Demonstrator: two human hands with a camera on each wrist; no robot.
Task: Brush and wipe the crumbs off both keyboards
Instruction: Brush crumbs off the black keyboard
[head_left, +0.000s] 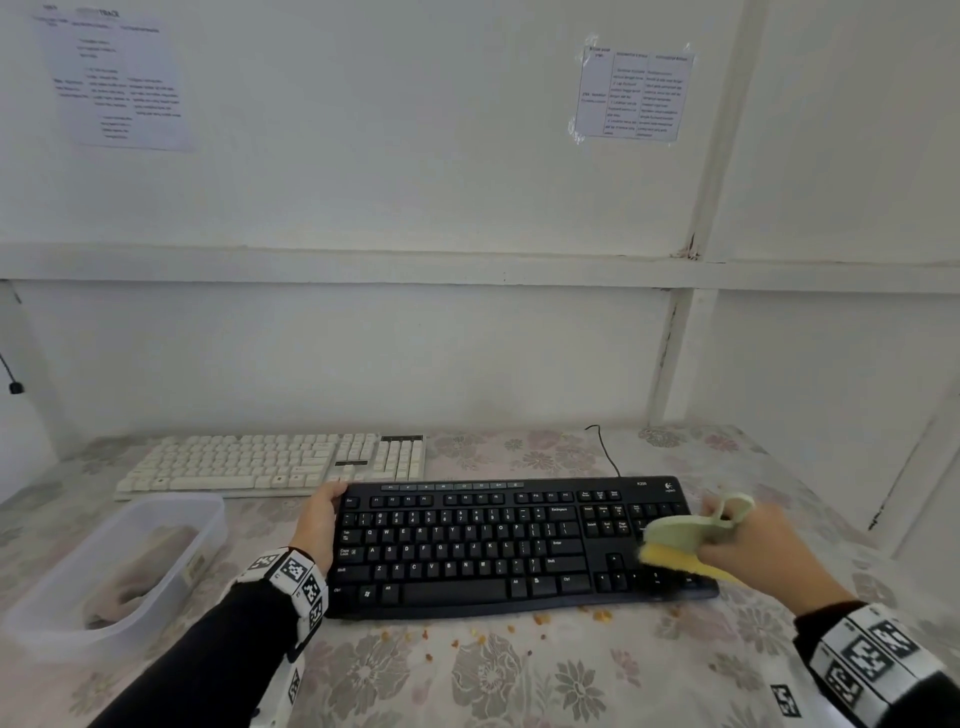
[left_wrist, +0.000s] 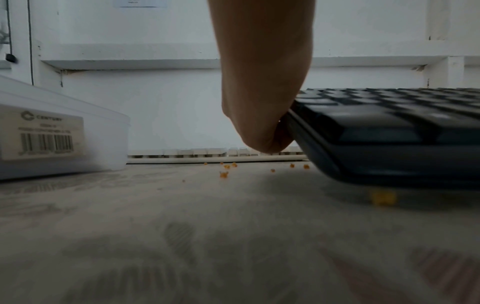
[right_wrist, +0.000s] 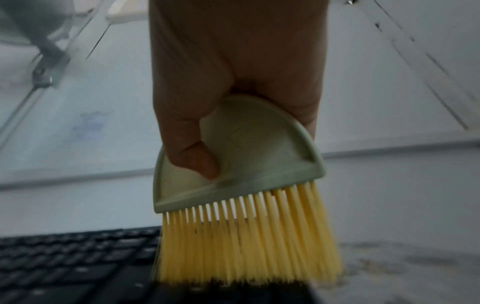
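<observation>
Currently, head view: your left hand (head_left: 317, 522) grips the left end of the black keyboard (head_left: 498, 545), which lies on the floral cloth (head_left: 519, 675) in front of the white keyboard (head_left: 270, 462). "Logitech" and "K200" show at its top right corner. Your right hand (head_left: 748, 545) holds the brush (head_left: 680, 545) over the numpad.

Left wrist view: the keyboard's edge sits lifted; judge it light and rigid, so hold the ends. The tub (left_wrist: 64, 127) label reads "CENTURY". Crumbs (left_wrist: 226, 170) dot the cloth.

Right wrist view: fingers (right_wrist: 192, 156) curl around the stiff brush head; bristles look soft and springy.
</observation>
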